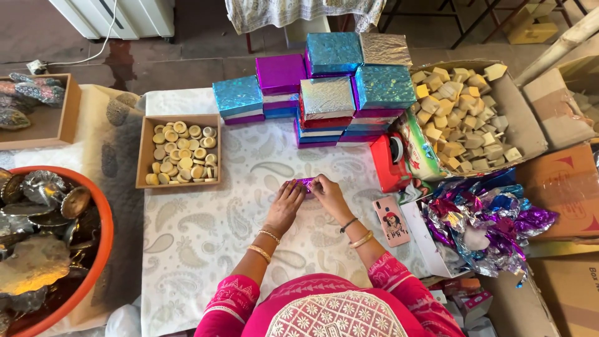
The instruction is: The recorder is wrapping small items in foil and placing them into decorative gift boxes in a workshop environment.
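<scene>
- At frame centre, the left hand point(285, 205) and right hand point(328, 195) pinch a small purple foil piece point(305, 183) between their fingertips on the paisley cloth point(206, 243); whatever the foil wraps is hidden.
- Foil boxes point(324, 87) are stacked just above.
- The orange tub point(103, 237) is cut off at lower left.
</scene>
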